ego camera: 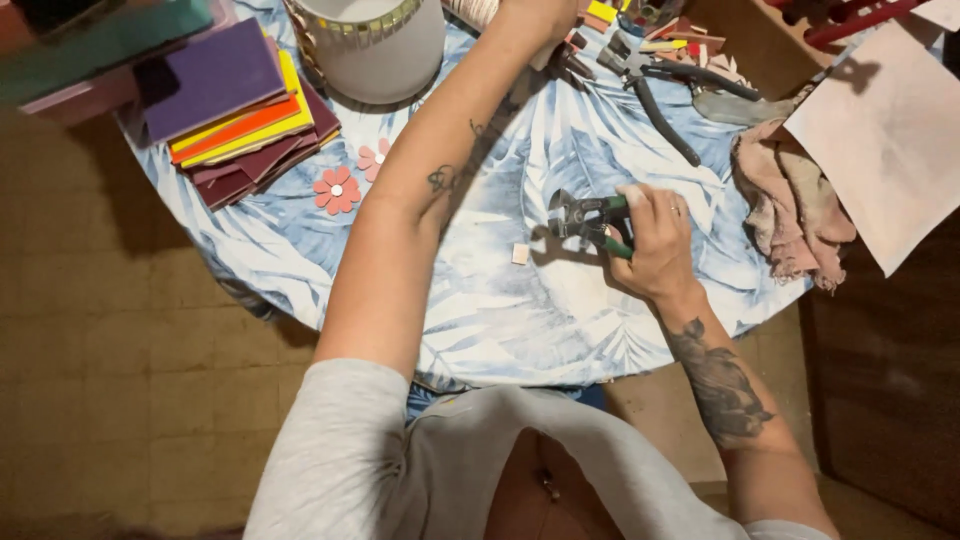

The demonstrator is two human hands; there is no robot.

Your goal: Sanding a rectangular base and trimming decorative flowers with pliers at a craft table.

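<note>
The right hand (655, 240) is closed around the green handles of a pair of metal wheeled tile nippers (590, 220), held just above the round tabletop covered in a blue-and-white leaf-print cloth (500, 310). A small square pale tile piece (520, 254) lies on the cloth just left of the nipper head. The left hand (540, 15) reaches to the far edge, mostly out of frame; whether it grips anything I cannot tell. It is near a white mosaic-rimmed pot (375, 45). The work looks to be between cuts; a further cut would need a fresh piece set squarely between the wheels. A stack of coloured flat tiles (235, 100) sits far left.
</note>
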